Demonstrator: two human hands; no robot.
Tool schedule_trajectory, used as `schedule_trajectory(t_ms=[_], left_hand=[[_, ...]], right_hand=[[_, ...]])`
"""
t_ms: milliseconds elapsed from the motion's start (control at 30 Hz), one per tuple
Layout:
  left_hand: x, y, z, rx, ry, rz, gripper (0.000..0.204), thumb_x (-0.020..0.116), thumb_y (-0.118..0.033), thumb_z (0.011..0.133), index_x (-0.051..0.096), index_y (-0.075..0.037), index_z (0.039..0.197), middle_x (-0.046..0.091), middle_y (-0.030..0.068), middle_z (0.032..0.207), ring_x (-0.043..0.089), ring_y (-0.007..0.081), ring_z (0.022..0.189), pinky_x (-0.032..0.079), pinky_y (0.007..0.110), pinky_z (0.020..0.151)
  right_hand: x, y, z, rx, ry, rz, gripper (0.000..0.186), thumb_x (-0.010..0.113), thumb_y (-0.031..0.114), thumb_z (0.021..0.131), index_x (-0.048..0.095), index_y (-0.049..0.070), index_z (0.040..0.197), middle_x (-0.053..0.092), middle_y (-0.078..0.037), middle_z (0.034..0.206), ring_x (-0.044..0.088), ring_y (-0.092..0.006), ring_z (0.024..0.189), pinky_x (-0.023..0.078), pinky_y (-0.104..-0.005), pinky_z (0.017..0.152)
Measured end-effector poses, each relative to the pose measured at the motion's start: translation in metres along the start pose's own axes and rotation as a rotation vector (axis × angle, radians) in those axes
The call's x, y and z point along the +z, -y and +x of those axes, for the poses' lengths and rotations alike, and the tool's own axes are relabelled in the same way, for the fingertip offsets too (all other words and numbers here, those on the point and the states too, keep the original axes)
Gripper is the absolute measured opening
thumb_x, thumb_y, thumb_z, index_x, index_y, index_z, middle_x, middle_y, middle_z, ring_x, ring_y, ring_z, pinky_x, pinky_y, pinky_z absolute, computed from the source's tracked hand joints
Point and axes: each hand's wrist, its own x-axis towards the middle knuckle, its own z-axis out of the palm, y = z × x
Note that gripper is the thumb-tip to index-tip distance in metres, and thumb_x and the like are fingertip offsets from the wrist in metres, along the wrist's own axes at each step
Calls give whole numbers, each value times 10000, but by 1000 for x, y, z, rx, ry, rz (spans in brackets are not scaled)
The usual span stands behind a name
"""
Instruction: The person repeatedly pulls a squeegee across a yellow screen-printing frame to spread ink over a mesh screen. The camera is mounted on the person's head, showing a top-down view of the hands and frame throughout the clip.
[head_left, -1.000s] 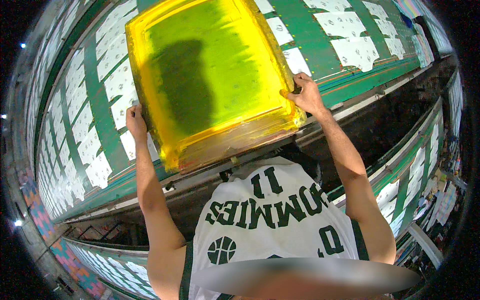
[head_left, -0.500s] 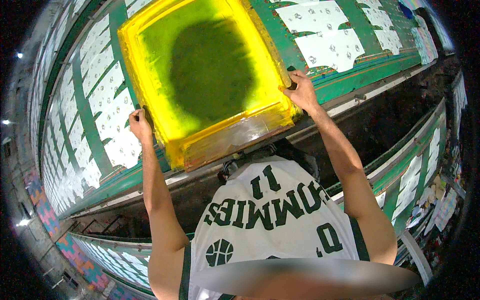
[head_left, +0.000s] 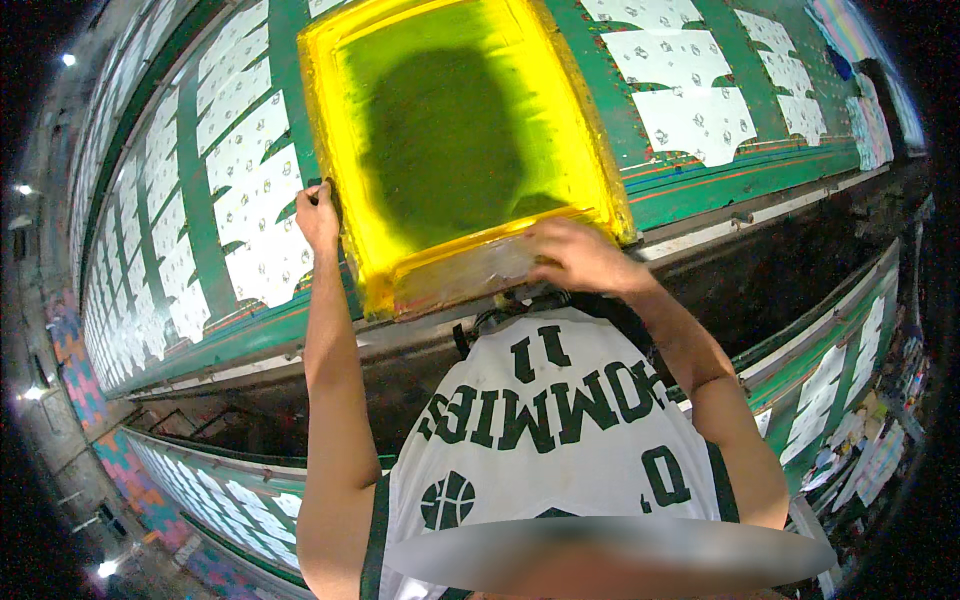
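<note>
- Yellow frame: sitting in the upper middle of the view, over the green table, slanting a little, its near end overlapping the table's edge in front of the person. Cannot tell whether it is resting flat or being held slightly up.
- Mesh: filling the frame, showing yellow-green; a large round shadow is falling across its middle.
- Grey strip: running along the near end of the frame, looking smooth and partly shiny.
- Left hand: bending its fingers in at the frame's left edge, pinching a small dark piece there.
- Right hand: blurring over the near end of the frame, towards its right corner. Fingers are pointing left and bending loosely; cannot tell whether they are touching the frame or pinching anything.
- White cloth pieces: lying in rows on the table, on both sides of the frame, bearing small dark drawings.
- White shirt: covering the person's body below the frame, carrying dark print.
- Second table: standing behind the person, showing at lower left and lower right, with more white pieces lying on it.
- Coloured floor tiles: spreading at far left.
</note>
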Motion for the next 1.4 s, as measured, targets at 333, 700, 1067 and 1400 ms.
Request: schedule_trajectory(t_ms=[333,700,1067,1400], left_hand=[[-4,-1,2,-31,13,23,467,562,-463,1001,691,-14,1012,735,234,958,696,437,905,529,517,815],[-8,-10,6,-97,92,-8,477,520,-437,1033,681,11,1026,732,268,978,690,466,961,520,539,863],[-10,-25,8,-192,80,57,394,627,-382,1019,677,-4,919,724,214,804,724,371,782,545,457,741],[-9,-35,8,-216,12,65,409,661,-424,970,689,-20,910,719,219,804,699,413,772,539,480,747]], right_hand=[[34,56,47,73,93,-410,514,655,119,868,572,55,1371,654,-175,1288,648,-346,1200,564,-458,975],[30,-15,170,133,-180,-603,488,797,233,811,688,150,1279,723,-138,1095,722,-343,961,607,-478,776],[-104,-158,445,195,-95,-617,382,704,278,859,735,216,1235,759,-160,1104,735,-385,1004,590,-548,874],[-87,-172,443,159,-156,-681,270,690,193,858,742,117,1112,755,-168,1016,729,-378,982,592,-525,862]])
